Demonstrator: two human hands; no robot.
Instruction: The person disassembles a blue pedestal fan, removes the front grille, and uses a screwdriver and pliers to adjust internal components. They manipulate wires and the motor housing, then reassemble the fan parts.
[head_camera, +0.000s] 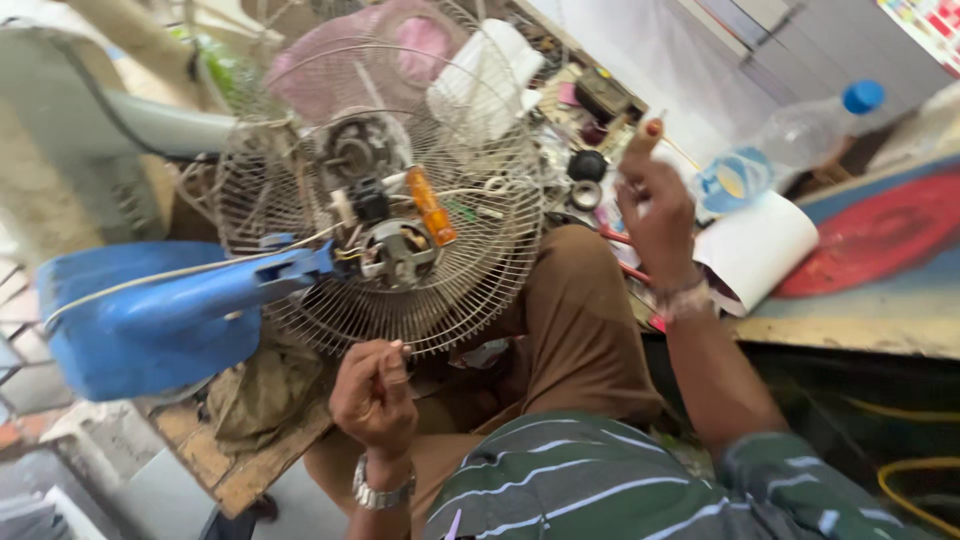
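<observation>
A wire fan guard (480, 270) with an exposed motor (398, 252) lies tilted in front of me, on a blue fan stand (190, 300). An orange cylinder (430, 205) sits beside the motor. My left hand (373, 398) is closed at the lower rim of the guard and pinches something thin there. My right hand (657, 215) is raised to the right of the guard. It grips a small tool with an orange tip (648, 132). My knee in brown trousers (580, 320) is under the guard.
A clear plastic bottle with a blue cap (800, 135) lies at the right, next to a rolled white sheet (755, 255) and a red disc (880, 235) on a worn bench (850, 325). Small parts clutter the bench behind the guard. A wooden board (240, 465) lies lower left.
</observation>
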